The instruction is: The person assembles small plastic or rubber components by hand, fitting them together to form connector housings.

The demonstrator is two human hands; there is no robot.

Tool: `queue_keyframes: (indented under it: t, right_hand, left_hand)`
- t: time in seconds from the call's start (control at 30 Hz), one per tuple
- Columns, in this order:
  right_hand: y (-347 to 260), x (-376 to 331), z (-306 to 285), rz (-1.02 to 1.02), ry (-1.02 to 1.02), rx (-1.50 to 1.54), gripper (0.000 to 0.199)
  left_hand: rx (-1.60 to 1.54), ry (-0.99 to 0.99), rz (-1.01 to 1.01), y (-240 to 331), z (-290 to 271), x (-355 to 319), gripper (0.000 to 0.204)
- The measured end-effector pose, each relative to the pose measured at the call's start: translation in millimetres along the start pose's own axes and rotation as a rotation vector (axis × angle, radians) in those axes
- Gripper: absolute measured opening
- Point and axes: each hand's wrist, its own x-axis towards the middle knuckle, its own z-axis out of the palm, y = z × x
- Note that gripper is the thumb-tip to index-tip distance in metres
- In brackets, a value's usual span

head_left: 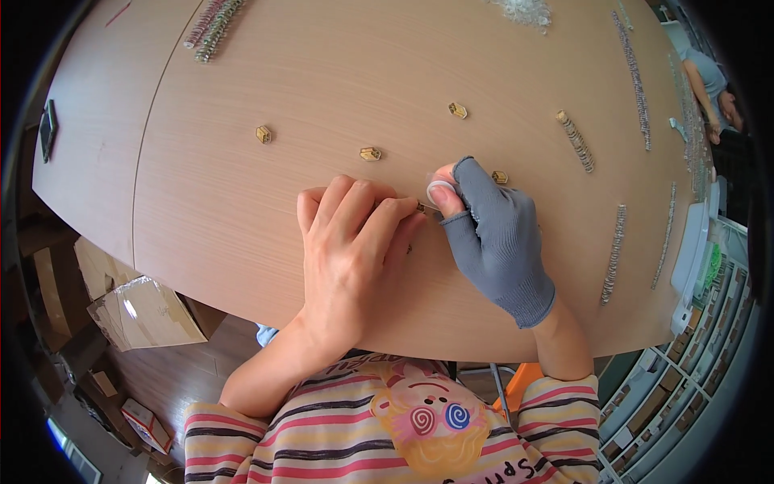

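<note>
My bare left hand (348,242) is closed in a pinch, its thumb and forefinger on a small gold piece (420,207) that is mostly hidden by the fingertips. Close beside it, my right hand (504,242) wears a grey fingerless glove. Its thumb and forefinger are pressed around a small white, round-edged piece (439,186) whose kind I cannot make out. The two sets of fingertips almost meet above the table. Small gold, angular pieces with dark outlines lie around: one (500,177) beside the gloved fingers, others (370,153) (458,110) farther off, and another gold piece (264,134) to the left.
A row of stacked gold rings (575,142) lies right of my hands on the wooden table (242,218). Long silvery rows (633,81) line the right side. Pink and green rows (214,31) and a clear pile (526,12) sit far back. Cardboard boxes (145,313) stand lower left; another person (705,85) sits at right.
</note>
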Motion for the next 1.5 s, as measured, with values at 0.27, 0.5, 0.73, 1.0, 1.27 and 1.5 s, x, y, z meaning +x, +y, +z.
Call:
queue_keyframes:
  t: [0.27,0.5,0.73,1.0,1.27,1.5]
  right_hand:
    - [0,-3,0,-0.001,0.025,0.029,0.013]
    - [-1,-4,1,-0.014,-0.007,-0.034,0.012]
    - [-10,-3,0,-0.068,0.016,-0.077,0.007]
    - [-11,-1,-3,-0.027,-0.083,-0.136,0.009]
    - [-4,2,-7,0.058,-0.085,0.152,0.008]
    - [2,-3,0,-0.008,-0.055,-0.019,0.008]
  left_hand:
    - [-0.024,-0.018,-0.046,1,-4,3,0.021]
    - [-0.043,-0.059,-0.094,4,-9,5,0.020]
    - [-0.041,-0.073,-0.101,2,-10,5,0.020]
    - [-0.072,-0.071,-0.049,-2,-9,7,0.022]
    - [-0.040,-0.057,-0.016,-4,-9,3,0.022]
    - [-0.033,-0.048,-0.015,-4,-6,3,0.021]
